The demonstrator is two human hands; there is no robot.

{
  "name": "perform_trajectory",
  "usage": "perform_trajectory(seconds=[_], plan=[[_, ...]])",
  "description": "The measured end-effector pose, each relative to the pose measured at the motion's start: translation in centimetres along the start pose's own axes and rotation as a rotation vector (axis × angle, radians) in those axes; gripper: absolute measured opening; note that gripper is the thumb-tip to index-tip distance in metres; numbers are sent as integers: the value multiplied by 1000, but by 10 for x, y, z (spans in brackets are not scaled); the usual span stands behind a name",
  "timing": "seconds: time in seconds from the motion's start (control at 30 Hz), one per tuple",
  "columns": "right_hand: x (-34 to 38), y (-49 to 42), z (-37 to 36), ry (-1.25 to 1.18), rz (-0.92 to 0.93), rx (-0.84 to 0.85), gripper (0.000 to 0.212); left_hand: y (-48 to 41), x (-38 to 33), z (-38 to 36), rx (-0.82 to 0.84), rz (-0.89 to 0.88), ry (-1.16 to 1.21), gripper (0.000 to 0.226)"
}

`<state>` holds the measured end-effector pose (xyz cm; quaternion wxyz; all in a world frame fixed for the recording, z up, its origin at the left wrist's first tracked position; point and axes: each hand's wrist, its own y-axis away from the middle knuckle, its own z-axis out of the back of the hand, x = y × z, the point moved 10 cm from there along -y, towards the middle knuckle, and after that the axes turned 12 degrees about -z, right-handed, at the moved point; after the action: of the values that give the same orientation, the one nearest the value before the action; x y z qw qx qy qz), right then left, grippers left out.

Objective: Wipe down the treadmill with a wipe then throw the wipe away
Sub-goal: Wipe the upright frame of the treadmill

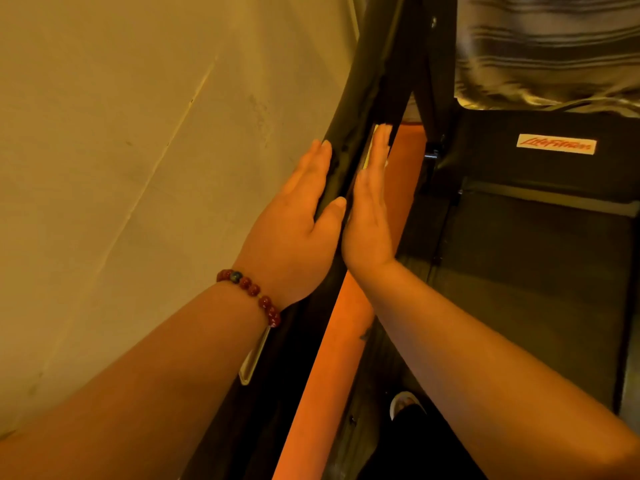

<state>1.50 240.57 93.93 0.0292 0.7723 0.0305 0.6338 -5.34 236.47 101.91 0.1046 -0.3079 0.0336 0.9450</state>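
Wiping step, on the treadmill's black upright rail point(374, 81). Both hands are flat with fingers straight, sandwiching the rail. My left hand point(294, 216) lies along its left face with the thumb across the front edge, and my right hand point(369, 216) presses its right face. Neither curls round anything. The wipe point(370, 150) shows only as a pale sliver between my right fingers and the rail, so I judge it is pinned under that palm; how much of it is there I cannot tell. To do this well: press evenly from both sides, slide the rail's full length, steady with the left, and turn the wipe to a clean face afterwards. The deck with its logo label point(556, 144) sits right of the rail, touched by neither hand.
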Motion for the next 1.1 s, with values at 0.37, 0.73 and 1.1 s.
perform_trajectory(seconds=[0.37,0.73,1.1], plan=[[28,-39,7,-50,76,-7,59,-2,2,-3,34,-10,-6,62],[13,-34,9,15,12,30,54,-16,-5,10,16,6,-98,59],[-18,-44,15,57,-135,27,53,-63,-6,3,11,38,-137,58]])
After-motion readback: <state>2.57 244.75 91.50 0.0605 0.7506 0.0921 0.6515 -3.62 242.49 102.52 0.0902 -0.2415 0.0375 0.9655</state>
